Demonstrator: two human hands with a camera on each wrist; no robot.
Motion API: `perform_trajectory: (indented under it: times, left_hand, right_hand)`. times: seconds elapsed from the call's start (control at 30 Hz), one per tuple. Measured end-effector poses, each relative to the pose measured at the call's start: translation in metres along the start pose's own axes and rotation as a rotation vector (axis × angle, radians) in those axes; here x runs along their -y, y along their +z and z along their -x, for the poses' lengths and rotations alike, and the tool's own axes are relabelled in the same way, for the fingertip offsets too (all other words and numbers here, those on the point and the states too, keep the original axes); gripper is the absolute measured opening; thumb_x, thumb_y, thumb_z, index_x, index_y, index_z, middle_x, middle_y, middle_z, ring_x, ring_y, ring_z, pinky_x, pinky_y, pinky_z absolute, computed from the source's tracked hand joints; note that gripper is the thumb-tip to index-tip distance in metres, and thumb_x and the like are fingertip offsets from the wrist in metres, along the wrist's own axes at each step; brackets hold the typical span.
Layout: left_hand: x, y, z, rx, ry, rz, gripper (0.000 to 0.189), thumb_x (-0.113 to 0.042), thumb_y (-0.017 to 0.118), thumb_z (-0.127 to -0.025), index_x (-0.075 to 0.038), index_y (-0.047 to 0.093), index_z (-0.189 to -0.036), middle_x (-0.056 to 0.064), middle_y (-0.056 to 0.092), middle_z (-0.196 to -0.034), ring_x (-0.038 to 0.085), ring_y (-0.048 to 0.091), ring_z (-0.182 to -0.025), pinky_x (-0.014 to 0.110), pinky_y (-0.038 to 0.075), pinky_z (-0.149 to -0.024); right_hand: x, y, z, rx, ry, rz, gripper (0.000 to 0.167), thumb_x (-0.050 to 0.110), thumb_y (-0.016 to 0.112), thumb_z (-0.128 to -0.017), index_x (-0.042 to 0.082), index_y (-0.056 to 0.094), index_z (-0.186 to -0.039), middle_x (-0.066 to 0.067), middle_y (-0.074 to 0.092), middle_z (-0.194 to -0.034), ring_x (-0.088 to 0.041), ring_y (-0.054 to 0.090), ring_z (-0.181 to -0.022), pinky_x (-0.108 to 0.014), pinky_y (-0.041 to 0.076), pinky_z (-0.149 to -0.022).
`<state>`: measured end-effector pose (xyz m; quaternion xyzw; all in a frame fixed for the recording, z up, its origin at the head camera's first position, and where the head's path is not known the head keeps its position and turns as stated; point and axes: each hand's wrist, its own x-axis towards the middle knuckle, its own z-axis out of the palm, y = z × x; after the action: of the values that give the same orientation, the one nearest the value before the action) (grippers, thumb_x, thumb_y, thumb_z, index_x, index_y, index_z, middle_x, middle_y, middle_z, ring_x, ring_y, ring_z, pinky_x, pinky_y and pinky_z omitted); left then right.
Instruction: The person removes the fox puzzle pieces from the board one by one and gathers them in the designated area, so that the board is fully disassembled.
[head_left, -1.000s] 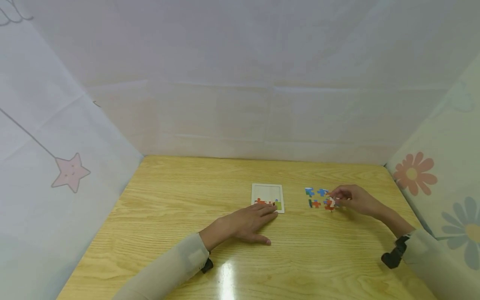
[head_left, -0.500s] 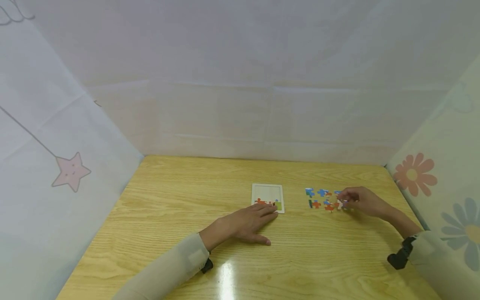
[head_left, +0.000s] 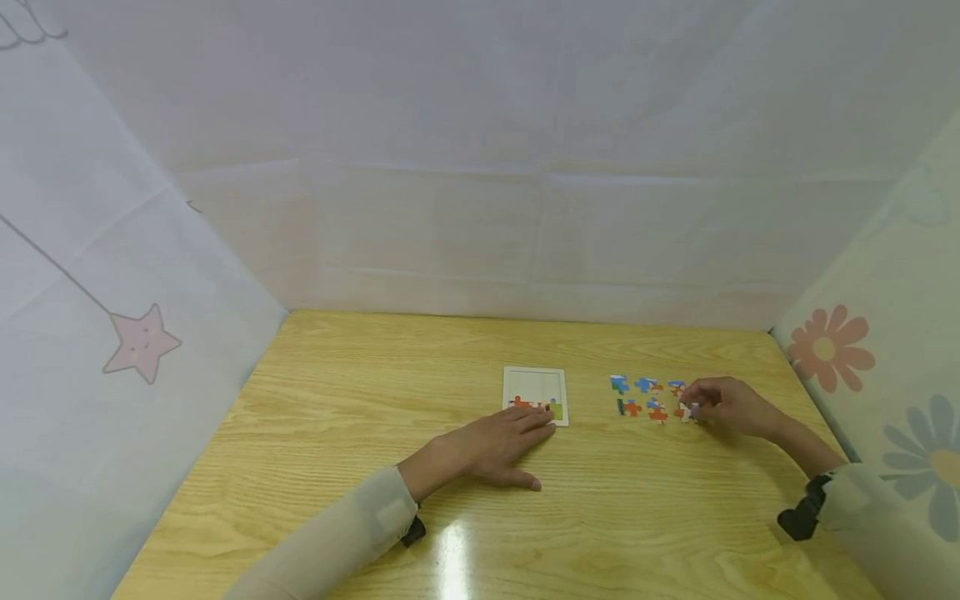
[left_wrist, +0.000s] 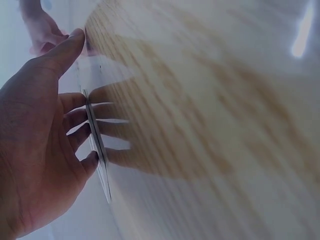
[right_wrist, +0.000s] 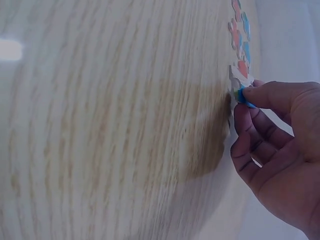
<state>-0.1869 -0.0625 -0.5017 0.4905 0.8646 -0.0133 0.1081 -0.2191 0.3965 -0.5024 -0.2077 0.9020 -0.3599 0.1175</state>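
My left hand (head_left: 495, 446) lies with its fingers straight across the near edge of a pale square puzzle tray (head_left: 534, 385). Inside the tray, red puzzle pieces (head_left: 521, 402) and a green one (head_left: 557, 411) show along the near side, partly under the fingers. Over on the right, my right hand (head_left: 731, 408) pinches a puzzle piece with blue on it (right_wrist: 241, 96) between thumb and fingers, low at the table. A white and orange piece (head_left: 685, 412) sits right beside those fingertips. In the left wrist view the tray's edge (left_wrist: 102, 165) runs under the left fingertips.
Several loose pieces lie in two rows right of the tray, among them a blue and green one (head_left: 618, 384) and an orange one (head_left: 633, 408). The wooden table (head_left: 360, 392) meets cloth walls at the back and both sides.
My right hand has shifted to the right, and the white and orange piece by its fingertips has slid right, away from its neighbours. The left hand has stayed still on the tray.
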Motion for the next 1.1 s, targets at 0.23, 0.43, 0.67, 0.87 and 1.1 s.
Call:
perform_trajectory:
  times: [0.23, 0.43, 0.67, 0.87, 1.1]
  left_hand:
    - [0.000, -0.001, 0.000, 0.004, -0.001, 0.002, 0.093, -0.070, 0.050, -0.103, -0.014, 0.021, -0.171, 0.005, 0.016, -0.178, 0.026, 0.018, -0.163, 0.040, 0.019, -0.132]
    - [0.000, -0.002, 0.001, 0.000, 0.004, 0.003, 0.092, -0.069, 0.050, -0.103, -0.013, 0.021, -0.171, 0.006, 0.016, -0.178, 0.027, 0.018, -0.163, 0.041, 0.019, -0.132]
    - [-0.001, -0.001, 0.000, 0.010, 0.000, 0.021, 0.092, -0.070, 0.050, -0.103, -0.014, 0.021, -0.171, 0.006, 0.015, -0.178, 0.027, 0.019, -0.163, 0.041, 0.021, -0.132]
    - [-0.001, -0.001, 0.000, 0.016, -0.003, 0.023, 0.092, -0.070, 0.049, -0.103, -0.014, 0.020, -0.171, 0.005, 0.013, -0.178, 0.026, 0.016, -0.164, 0.040, 0.021, -0.132]
    - [-0.001, 0.000, 0.000, -0.003, 0.005, 0.017, 0.093, -0.071, 0.048, -0.103, -0.013, 0.021, -0.171, 0.007, 0.014, -0.178, 0.027, 0.016, -0.164, 0.041, 0.023, -0.131]
  right_hand:
    - [-0.002, 0.004, 0.002, -0.053, -0.004, 0.125, 0.018, 0.000, 0.076, -0.095, 0.007, 0.076, -0.111, 0.000, 0.072, -0.099, -0.008, 0.064, -0.084, -0.027, 0.057, -0.072]
    - [0.000, 0.005, 0.002, -0.066, -0.025, 0.132, 0.017, -0.001, 0.076, -0.094, 0.006, 0.075, -0.109, -0.002, 0.071, -0.097, -0.009, 0.065, -0.082, -0.027, 0.056, -0.070]
    - [0.001, 0.008, 0.005, -0.089, -0.049, 0.128, 0.016, -0.003, 0.075, -0.095, 0.004, 0.074, -0.109, -0.006, 0.072, -0.099, -0.009, 0.066, -0.081, -0.026, 0.057, -0.067]
    - [0.004, 0.011, -0.001, -0.141, -0.122, 0.114, 0.012, -0.001, 0.074, -0.097, 0.004, 0.074, -0.109, -0.007, 0.073, -0.098, -0.012, 0.071, -0.078, -0.027, 0.058, -0.064]
    - [0.022, 0.020, -0.023, -0.096, -0.143, 0.010, 0.013, 0.005, 0.070, -0.102, 0.003, 0.074, -0.114, -0.010, 0.072, -0.103, -0.019, 0.071, -0.079, -0.034, 0.060, -0.058]
